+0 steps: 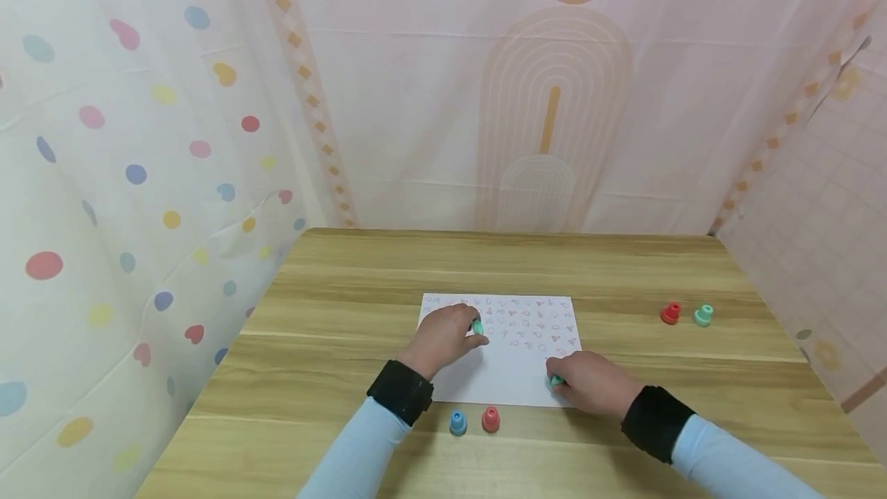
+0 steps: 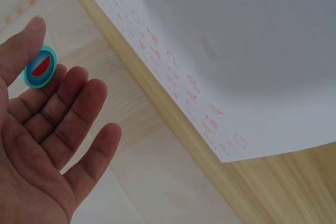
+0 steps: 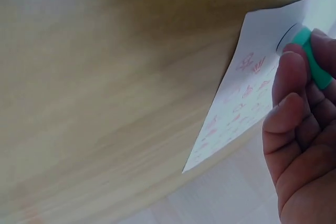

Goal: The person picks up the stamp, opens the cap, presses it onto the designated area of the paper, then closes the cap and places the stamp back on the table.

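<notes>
A white sheet of paper [image 1: 499, 376] lies on the table, its far part covered in rows of small reddish stamped prints. Over its left side, my left hand [image 1: 446, 337] pinches a green stamp cap [image 2: 41, 67] between thumb and index finger. The cap's round face shows a red half-disc on blue; the other fingers are loosely spread. My right hand [image 1: 592, 382] is at the paper's near right corner. It pinches a green toy stamp [image 3: 311, 59] by the body, with the pale, dark-rimmed end pointing away from the palm.
A blue stamp [image 1: 458, 423] and a red stamp [image 1: 490, 420] stand just in front of the paper's near edge. Farther right on the wooden table [image 1: 346, 314] stand another red stamp [image 1: 671, 313] and a green one [image 1: 703, 316]. Patterned curtains [image 1: 416, 122] surround the table.
</notes>
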